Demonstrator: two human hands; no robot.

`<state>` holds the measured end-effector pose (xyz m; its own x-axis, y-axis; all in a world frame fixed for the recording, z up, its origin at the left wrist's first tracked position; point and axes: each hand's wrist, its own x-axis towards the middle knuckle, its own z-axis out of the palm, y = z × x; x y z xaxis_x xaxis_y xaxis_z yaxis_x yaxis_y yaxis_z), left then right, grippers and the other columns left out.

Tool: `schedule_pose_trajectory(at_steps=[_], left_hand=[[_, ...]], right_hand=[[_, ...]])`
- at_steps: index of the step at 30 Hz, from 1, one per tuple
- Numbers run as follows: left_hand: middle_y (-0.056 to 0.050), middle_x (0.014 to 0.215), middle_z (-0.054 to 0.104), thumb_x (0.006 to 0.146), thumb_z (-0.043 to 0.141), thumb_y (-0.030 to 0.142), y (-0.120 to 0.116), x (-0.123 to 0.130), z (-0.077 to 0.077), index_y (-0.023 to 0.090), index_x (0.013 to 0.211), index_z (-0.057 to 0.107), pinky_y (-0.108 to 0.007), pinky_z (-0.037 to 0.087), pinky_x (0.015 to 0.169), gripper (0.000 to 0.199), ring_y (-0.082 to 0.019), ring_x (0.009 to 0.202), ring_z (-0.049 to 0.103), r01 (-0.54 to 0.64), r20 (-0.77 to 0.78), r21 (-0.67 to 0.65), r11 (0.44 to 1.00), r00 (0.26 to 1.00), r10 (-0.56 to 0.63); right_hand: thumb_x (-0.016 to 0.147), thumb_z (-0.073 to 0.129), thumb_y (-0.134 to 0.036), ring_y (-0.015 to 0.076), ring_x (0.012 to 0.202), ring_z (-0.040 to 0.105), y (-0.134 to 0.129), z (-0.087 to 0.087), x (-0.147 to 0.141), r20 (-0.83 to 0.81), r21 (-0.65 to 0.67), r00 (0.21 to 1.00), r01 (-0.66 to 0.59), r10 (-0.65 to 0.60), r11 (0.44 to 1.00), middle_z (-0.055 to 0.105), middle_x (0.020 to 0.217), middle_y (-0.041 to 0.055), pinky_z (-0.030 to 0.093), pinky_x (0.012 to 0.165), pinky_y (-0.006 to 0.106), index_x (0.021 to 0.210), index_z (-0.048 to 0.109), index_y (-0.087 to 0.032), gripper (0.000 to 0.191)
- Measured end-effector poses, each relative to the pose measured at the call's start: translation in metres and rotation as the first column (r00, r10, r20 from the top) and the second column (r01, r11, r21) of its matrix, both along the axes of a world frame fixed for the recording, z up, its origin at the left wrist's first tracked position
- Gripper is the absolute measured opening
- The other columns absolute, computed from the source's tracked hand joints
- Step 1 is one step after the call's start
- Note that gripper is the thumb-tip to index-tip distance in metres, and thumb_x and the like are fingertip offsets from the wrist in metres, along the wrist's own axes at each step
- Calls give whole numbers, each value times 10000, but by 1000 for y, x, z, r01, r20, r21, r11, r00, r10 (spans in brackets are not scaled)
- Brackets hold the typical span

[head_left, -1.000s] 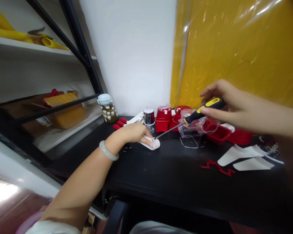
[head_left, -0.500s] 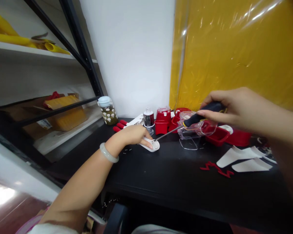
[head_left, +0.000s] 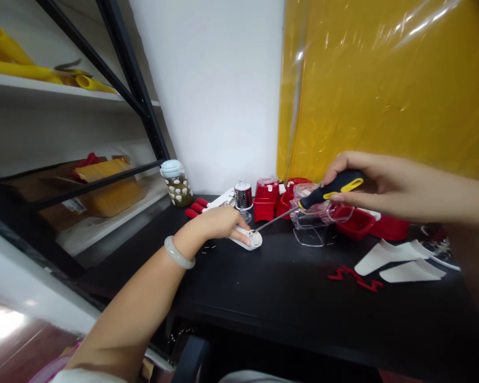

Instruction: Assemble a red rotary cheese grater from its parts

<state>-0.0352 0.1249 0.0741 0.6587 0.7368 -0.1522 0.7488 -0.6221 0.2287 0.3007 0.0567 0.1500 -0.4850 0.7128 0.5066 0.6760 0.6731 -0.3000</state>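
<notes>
My left hand [head_left: 226,223] is closed on a long white plastic part [head_left: 256,240] with a round recessed end, pressed down on the black tabletop. My right hand [head_left: 353,178] grips a screwdriver [head_left: 313,198] by its dark blue and yellow handle. The thin metal shaft slants down to the left, and its tip meets the white part close to the round recess, beside my left fingertips. Whether a screw sits under the tip is too small to tell. Tiny pale pieces [head_left: 208,248] lie just left of the left hand.
Behind the hands stand a metal grater drum [head_left: 243,196], red plastic housings [head_left: 264,208], clear plastic parts [head_left: 309,235] and a lidded bottle [head_left: 176,182]. White curved panels [head_left: 412,269] and a red zigzag strip [head_left: 356,277] lie to the right. A shelf rack [head_left: 138,90] rises at the left.
My right hand has shifted its hold on the screwdriver handle, its fingers opening a little and the handle turned to show more yellow. The left hand and the white part stay in place.
</notes>
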Motion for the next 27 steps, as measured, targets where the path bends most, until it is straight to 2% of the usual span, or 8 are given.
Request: schedule_pose_trajectory(at_steps=[3,6,9,12,15,18,22,27], left_hand=[[-39,994,762,753,729,553,1,0,-1,248,1028,771,-224,420,701,414,-180,802,667,0,-5,6,1000,1000,0],[-33,982,763,748,728,563,0,-1,-1,252,1029,768,-225,413,694,421,-178,790,664,4,-18,23,1000,1000,-3],[-25,932,763,755,723,563,0,-1,-1,263,1003,773,-222,408,693,393,-167,759,654,20,-10,39,999,1000,-19],[-28,936,761,754,723,564,0,-1,-1,257,1011,772,-218,405,682,403,-165,756,649,24,-17,43,999,1000,-23],[-35,953,761,758,716,570,0,0,0,243,1024,771,-212,403,666,426,-167,764,650,24,-34,39,999,999,-22],[-36,968,762,762,717,563,1,-1,-1,243,1032,769,-209,406,673,422,-167,777,654,28,-14,26,999,1000,-27],[-27,982,763,767,718,552,4,-2,-3,257,1046,763,-215,406,689,408,-171,803,660,28,3,20,999,1000,-28],[-27,996,761,760,718,562,2,-1,-2,260,1028,765,-217,400,683,407,-178,817,662,8,-11,32,999,1000,-7]], right_hand=[[824,585,-624,180,685,628,1,2,-5,82,-34,994,-71,74,997,700,900,47,483,611,301,1019,622,-251,422],[789,554,-695,190,565,593,3,1,-12,132,55,984,115,-121,992,685,711,35,423,547,314,929,643,-234,490],[784,471,-745,188,417,490,5,-1,-20,143,104,926,338,-351,935,551,460,1,329,466,313,776,627,-227,541],[843,411,-693,194,437,497,6,-4,-21,122,81,893,427,-434,901,531,453,11,340,477,318,735,602,-222,519],[812,530,-678,217,647,615,7,-6,-8,57,15,965,255,-255,967,698,838,67,446,555,321,1027,565,-239,490],[820,614,-596,207,814,642,8,-5,8,58,-95,998,-27,32,995,651,1156,75,501,622,297,1215,456,-308,514],[863,562,-570,203,758,640,6,1,10,93,-94,995,-37,46,995,686,957,41,508,629,316,1090,579,-288,363],[804,543,-689,209,659,634,2,4,-3,131,5,987,98,-98,995,709,831,47,475,592,334,986,645,-248,487]])
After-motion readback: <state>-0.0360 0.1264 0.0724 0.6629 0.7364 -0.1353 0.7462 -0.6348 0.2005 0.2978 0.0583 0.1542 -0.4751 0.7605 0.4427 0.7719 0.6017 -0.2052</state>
